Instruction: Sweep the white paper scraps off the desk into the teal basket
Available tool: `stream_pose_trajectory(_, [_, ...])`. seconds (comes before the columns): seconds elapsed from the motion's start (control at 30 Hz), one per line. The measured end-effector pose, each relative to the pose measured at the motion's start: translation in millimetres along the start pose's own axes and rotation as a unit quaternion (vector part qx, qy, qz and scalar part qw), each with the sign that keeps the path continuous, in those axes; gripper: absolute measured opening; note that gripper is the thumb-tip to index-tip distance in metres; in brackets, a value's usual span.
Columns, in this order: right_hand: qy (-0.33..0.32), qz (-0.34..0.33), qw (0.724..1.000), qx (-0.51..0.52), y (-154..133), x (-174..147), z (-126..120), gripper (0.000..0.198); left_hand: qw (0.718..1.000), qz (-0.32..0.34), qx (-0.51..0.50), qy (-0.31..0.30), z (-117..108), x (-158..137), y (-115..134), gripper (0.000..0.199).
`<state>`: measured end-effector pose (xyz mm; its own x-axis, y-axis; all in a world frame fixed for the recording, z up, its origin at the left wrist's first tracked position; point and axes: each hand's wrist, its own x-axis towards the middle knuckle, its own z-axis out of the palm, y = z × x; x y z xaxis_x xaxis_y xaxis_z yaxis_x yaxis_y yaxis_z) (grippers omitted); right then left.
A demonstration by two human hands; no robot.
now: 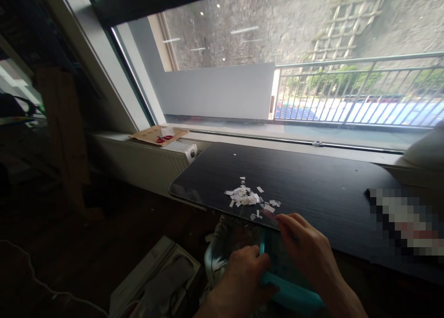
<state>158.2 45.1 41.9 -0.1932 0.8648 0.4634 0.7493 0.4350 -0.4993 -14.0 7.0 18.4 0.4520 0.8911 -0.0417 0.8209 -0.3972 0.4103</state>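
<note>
My left hand [244, 274] is wrapped round the rim of a teal plastic bin [294, 292] just below the table's front edge. My right hand [307, 244] reaches over the edge, its fingertips pinching a thin, see-through reddish strip [269, 215] whose kind I cannot make out. The strip's far end lies beside a loose pile of small white paper scraps [244, 196] on the dark tabletop [305, 179]. A few scraps lie apart from the pile, close to the edge. Part of the bin is hidden by my hands and forearms.
Red-handled scissors [165, 138] lie on brown cardboard [147, 134] on the sill, behind a white radiator [178, 152]. An open box [156, 281] stands on the dark floor at left. A blurred-out object [405, 221] lies on the table's right. A window runs behind.
</note>
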Motion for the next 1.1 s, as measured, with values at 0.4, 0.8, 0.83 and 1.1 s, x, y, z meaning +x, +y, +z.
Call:
stream_pose_trajectory(0.4, [-0.031,-0.023,0.999,0.032,0.9,10.6,11.8,0.021,1.000,0.009,0.008,0.007,-4.3,3.9,-2.9,0.030])
stream_pose_trajectory(0.8, [-0.047,0.006,0.996,0.081,4.8,-7.7,6.0,0.020,1.000,0.012,0.001,-0.003,-3.9,4.3,-1.8,0.034])
stream_pose_trajectory(0.83, [-0.059,-0.003,0.994,0.092,4.3,-8.0,6.6,0.020,1.000,0.011,0.000,-0.005,-3.6,4.0,-2.3,0.034])
stream_pose_trajectory(1.1, [-0.054,0.023,0.995,0.080,-0.5,-0.1,2.3,0.021,1.000,0.001,-0.003,-0.011,-5.2,5.0,-2.4,0.034])
